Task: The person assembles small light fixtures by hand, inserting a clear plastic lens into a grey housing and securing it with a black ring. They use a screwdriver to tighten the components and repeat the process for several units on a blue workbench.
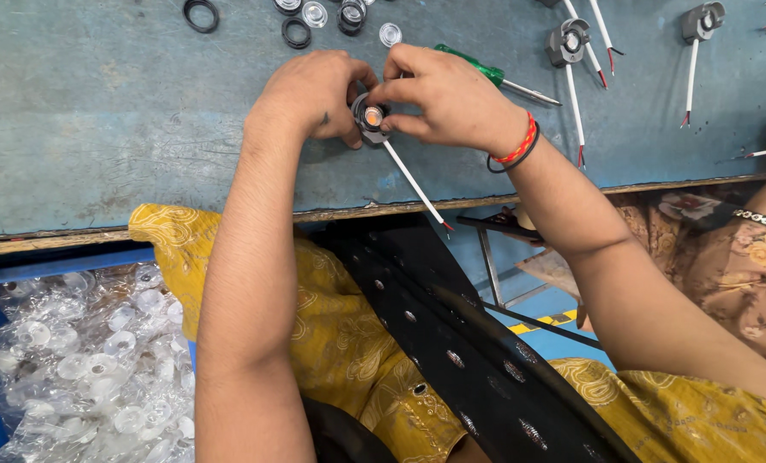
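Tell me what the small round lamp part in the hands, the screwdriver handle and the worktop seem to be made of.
Lamp part: grey housing, probably metal or plastic, matte; unclear which. Screwdriver handle: translucent green plastic, glossy. Worktop: blue-grey painted surface, scuffed and worn, with a wooden-looking front edge. Both the left hand and right hand grip the part.

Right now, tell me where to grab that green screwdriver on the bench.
Take the screwdriver by its green handle, coming from the top of the bench. The handle is the thick end, but the right hand hides part of it; the thin metal shaft pointing right lies bare yet gives a poorer hold.
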